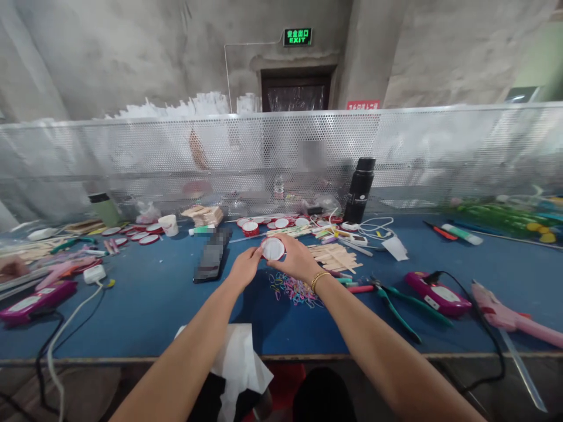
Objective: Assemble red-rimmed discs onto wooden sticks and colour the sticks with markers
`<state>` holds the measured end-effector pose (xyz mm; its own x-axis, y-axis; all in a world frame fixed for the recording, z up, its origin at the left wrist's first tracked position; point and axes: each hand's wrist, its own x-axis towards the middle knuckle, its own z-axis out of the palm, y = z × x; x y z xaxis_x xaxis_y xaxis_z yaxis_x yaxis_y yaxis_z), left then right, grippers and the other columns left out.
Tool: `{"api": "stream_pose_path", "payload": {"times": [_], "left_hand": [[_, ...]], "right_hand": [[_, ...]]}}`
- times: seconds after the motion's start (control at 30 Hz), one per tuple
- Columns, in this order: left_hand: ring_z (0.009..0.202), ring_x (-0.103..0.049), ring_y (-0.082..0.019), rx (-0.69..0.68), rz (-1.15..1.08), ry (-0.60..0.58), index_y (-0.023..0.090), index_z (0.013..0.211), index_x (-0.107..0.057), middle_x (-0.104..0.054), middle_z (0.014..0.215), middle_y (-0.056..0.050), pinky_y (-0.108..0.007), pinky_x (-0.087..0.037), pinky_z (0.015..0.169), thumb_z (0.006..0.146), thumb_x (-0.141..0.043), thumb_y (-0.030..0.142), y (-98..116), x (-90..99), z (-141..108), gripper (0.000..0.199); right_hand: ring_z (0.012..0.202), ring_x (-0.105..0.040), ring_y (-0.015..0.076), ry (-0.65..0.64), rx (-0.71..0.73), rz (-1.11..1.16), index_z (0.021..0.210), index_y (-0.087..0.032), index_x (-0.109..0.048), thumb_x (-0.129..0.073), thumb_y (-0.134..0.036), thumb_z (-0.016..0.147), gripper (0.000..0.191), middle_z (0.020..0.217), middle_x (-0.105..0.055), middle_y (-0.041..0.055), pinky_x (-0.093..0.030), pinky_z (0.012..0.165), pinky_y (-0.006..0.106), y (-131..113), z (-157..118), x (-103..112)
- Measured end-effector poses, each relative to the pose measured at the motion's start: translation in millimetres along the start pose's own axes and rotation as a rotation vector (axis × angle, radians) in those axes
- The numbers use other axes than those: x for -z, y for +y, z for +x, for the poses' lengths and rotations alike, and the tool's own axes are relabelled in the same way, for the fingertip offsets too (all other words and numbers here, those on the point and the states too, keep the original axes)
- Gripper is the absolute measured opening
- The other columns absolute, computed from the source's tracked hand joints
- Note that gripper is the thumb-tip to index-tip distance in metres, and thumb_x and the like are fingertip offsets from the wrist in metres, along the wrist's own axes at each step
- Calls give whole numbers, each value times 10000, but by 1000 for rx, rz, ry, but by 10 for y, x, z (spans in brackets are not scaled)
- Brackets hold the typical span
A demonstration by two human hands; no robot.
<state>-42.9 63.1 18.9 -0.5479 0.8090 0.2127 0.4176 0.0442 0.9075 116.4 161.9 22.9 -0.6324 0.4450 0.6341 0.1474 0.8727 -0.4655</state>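
My left hand (246, 265) and my right hand (299, 258) meet over the middle of the table, closed round one round white disc with a red rim (273, 249). The left fingertips pinch its left edge, while the right hand wraps its top and right side. Just below the right hand lies a loose pile of small coloured paper clips (297, 290). Flat wooden sticks (336, 258) lie to the right of that hand. Similar red-rimmed discs (250, 227) are stacked and scattered behind my hands.
A phone (212, 258) lies left of my hands. Green-handled pliers (400, 302), a purple power strip (437, 293) with a black cable and a pink glue gun (505, 310) lie right. A black flask (359, 190) stands by the perforated metal screen (176, 158). Another person's hand (13, 267) is far left.
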Motion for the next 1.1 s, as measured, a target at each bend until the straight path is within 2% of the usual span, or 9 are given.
{"api": "stream_pose_path", "payload": {"times": [0.33, 0.63, 0.9, 1.1], "left_hand": [[890, -726, -274, 26, -58, 16, 173, 973, -701, -768, 940, -120, -357, -561, 725, 918, -504, 509, 62, -25, -35, 393], [808, -717, -250, 69, -43, -17, 187, 852, -690, -756, 827, -79, -337, -530, 701, 884, -532, 381, 83, -30, -51, 252], [808, -725, -222, 69, -71, -9, 161, 1029, -709, -770, 918, -86, -278, -507, 630, 876, -553, 269, 146, -35, -71, 243], [853, -699, -213, 21, -107, 22, 200, 1224, -694, -768, 1059, -83, -271, -518, 641, 840, -650, 290, 155, -16, -72, 397]], "right_hand": [[1335, -557, 311, -27, 26, 14, 1378, -215, -564, -851, -363, 700, 751, 1424, -612, 136, -413, 1148, 510, 40, 8, -32], [1348, -555, 328, -52, 31, -2, 1392, -206, -569, -831, -330, 689, 760, 1430, -611, 155, -395, 1161, 533, 108, 11, -70], [1304, -578, 334, -52, -3, -27, 1392, -165, -536, -812, -310, 705, 754, 1406, -612, 168, -432, 1116, 518, 73, 7, -49], [1271, -595, 315, -34, 15, -31, 1343, -197, -579, -837, -315, 689, 713, 1358, -650, 135, -425, 1116, 506, 45, 3, -29]]}}
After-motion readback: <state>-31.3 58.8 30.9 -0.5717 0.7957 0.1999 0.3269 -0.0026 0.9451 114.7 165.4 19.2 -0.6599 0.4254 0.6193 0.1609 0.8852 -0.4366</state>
